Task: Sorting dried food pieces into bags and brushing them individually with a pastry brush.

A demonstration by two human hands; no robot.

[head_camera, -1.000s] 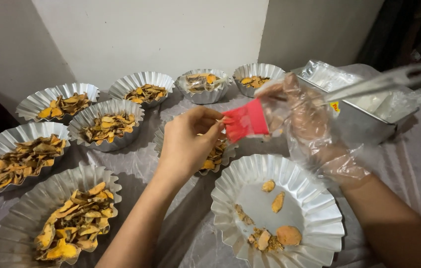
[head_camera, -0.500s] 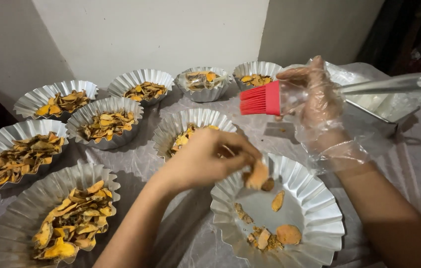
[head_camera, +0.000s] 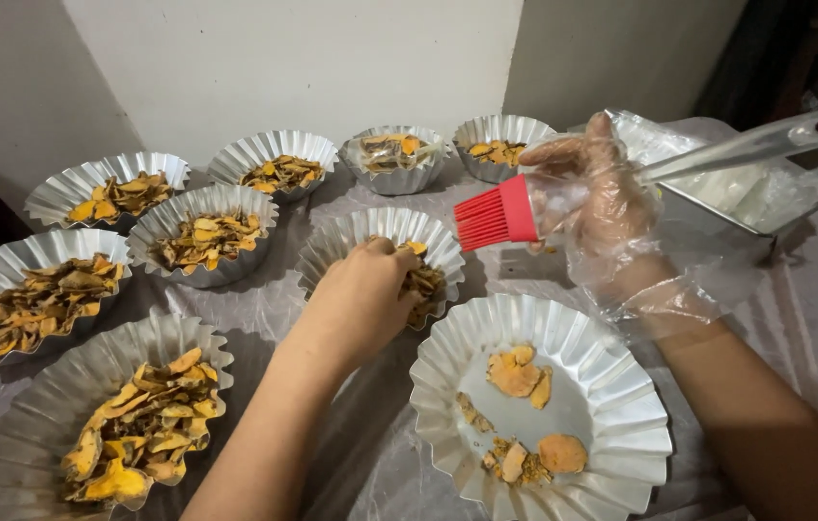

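we are clasping the red brush [head_camera: 498, 212] in our gloved right hand [head_camera: 602, 207]. our left hand [head_camera: 360, 294] is dipping into the foil tray [head_camera: 327, 256] below the bristles, probably pinching slices [head_camera: 423, 282]; a loose pinch could be scattering them.

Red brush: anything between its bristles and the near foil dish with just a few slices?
Nothing visible. The red brush, held in the gloved right hand, hangs above and behind the near foil dish with open air below. The left hand is off to the side, in the middle foil dish.

Six filled fluted tins [head_camera: 198, 236] — plastic-draped steel box [head_camera: 747, 198] behind.
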